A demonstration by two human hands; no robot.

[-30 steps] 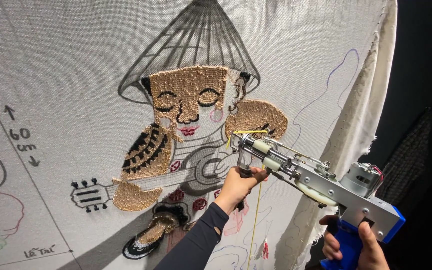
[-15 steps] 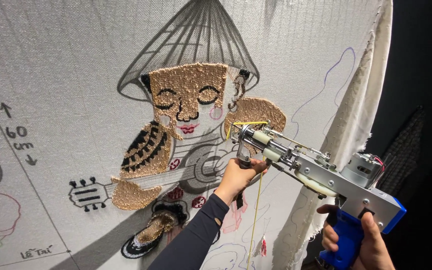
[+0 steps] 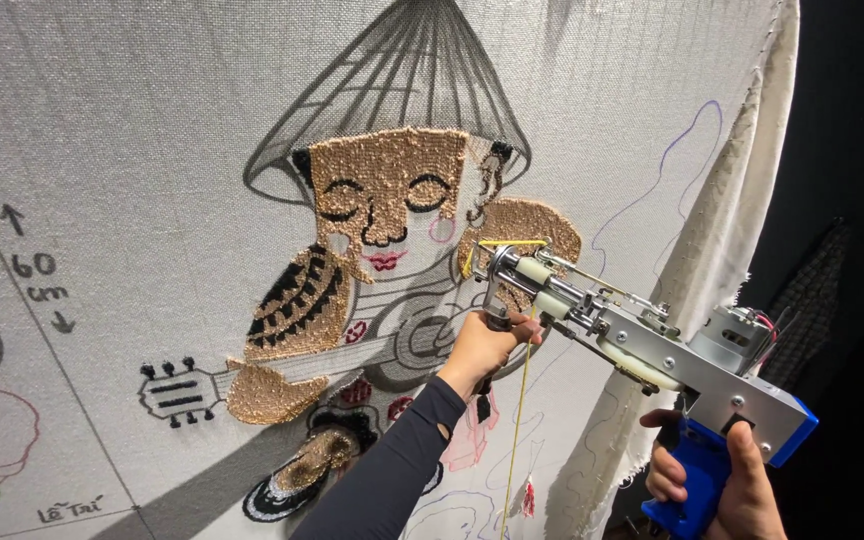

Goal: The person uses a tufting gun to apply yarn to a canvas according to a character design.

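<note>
A tufting gun (image 3: 652, 345) with a metal body and blue grip points its tip at a stretched white cloth (image 3: 152, 130). My left hand (image 3: 487, 345) grips the gun's front handle just below the tip. My right hand (image 3: 717, 485) is wrapped around the blue grip at the lower right. The tip touches the cloth at a tan tufted patch (image 3: 522, 230) right of a tufted tan face (image 3: 387, 185) under a drawn conical hat. A yellow yarn (image 3: 520, 400) hangs down from the gun's front.
The drawing also shows a tufted striped shoulder (image 3: 297, 300), a guitar outline (image 3: 187, 385) and a tufted foot (image 3: 312, 470). Arrow and measure marks sit at the left. The cloth's loose edge (image 3: 742, 220) hangs at the right against a dark background.
The gun and both hands have shifted slightly up along the tan patch; my grip on the gun is unchanged.
</note>
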